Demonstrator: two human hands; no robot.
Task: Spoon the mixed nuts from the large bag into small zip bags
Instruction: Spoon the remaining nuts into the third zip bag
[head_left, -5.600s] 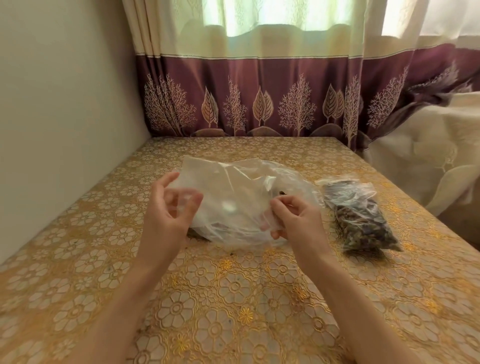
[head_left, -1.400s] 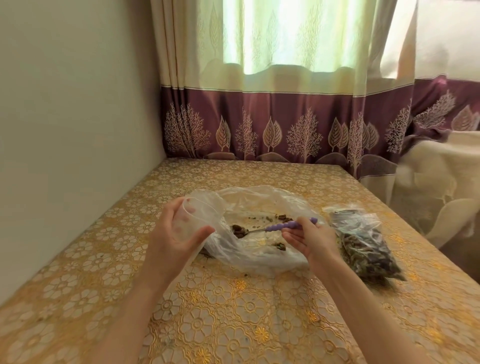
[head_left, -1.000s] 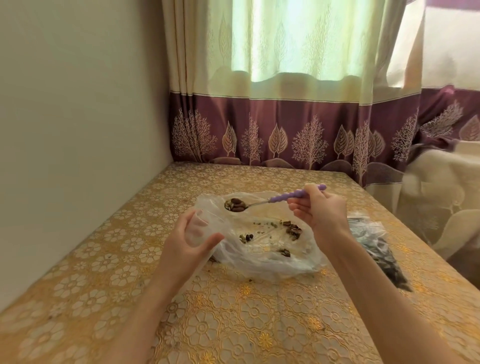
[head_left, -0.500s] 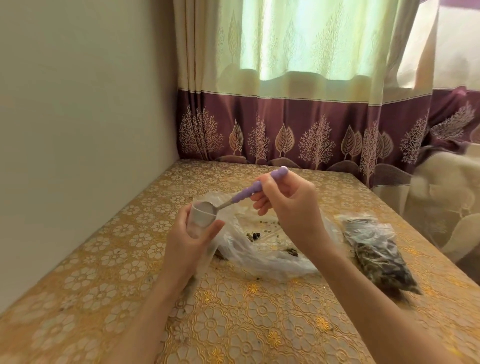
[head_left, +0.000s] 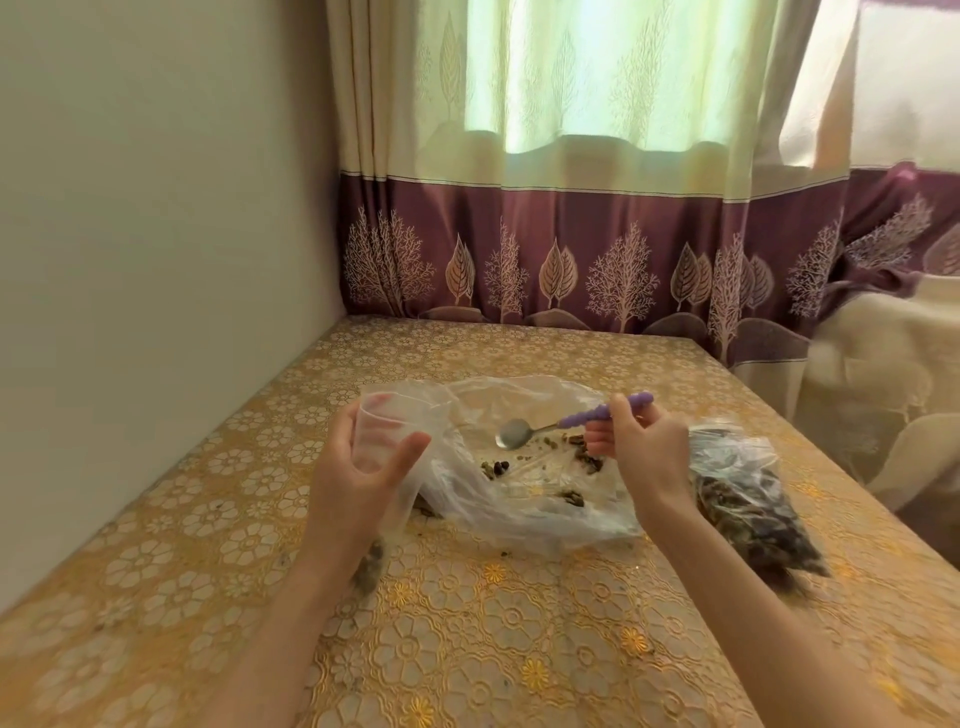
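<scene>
Clear plastic, a small zip bag (head_left: 382, 441), stands mouth-up in the left hand (head_left: 358, 478), thumb and fingers curled round its sides, holding it open; the right hand (head_left: 641, 447) pinches the purple handle of a spoon (head_left: 561, 425), its bowl empty above the large bag (head_left: 524, 467); few mixed nuts (head_left: 496, 467) lie inside; a filled bag (head_left: 748, 499) lies just right on the table (head_left: 467, 649).
</scene>
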